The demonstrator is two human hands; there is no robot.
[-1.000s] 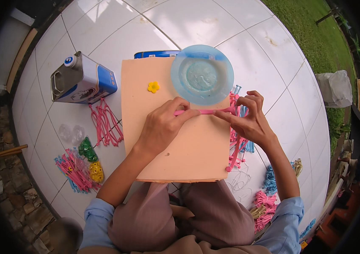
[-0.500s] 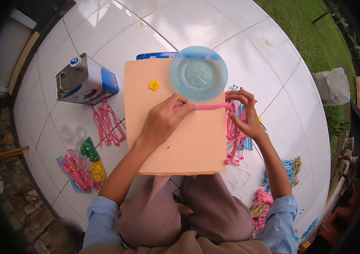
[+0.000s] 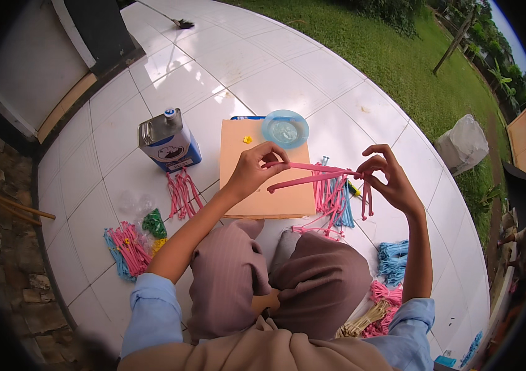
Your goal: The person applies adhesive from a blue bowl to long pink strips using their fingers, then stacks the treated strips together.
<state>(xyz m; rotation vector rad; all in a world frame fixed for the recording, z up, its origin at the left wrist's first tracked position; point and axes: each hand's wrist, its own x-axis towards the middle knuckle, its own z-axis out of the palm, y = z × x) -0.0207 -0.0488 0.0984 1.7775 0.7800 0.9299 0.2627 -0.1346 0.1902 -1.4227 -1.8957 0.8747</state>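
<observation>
A long pink fabric cord [image 3: 320,167] is stretched between my two hands above the board, with a second length hanging below it and loose ends dangling by the right hand. My left hand [image 3: 255,172] pinches one end between thumb and fingers. At the right, my right hand [image 3: 393,180] pinches the part where the lengths meet. Beneath lies a peach-coloured board [image 3: 263,201]. On it are a small yellow flower [image 3: 247,140] and a blue translucent plate [image 3: 285,131] at its far right corner. Pink and blue cords [image 3: 340,201] lie right of the board.
A blue-and-white metal can [image 3: 173,148] stands left of the board, with pink cords [image 3: 182,191] before it. Bags of green pieces [image 3: 153,224] and pink cords [image 3: 130,247] lie nearer. Blue bundles [image 3: 393,263] are at right. A white sack [image 3: 462,145] stands by the grass.
Both hands have lifted the pink cord off the board, and the right hand has closed to a pinch on it. The view has tilted up and shows more floor and grass.
</observation>
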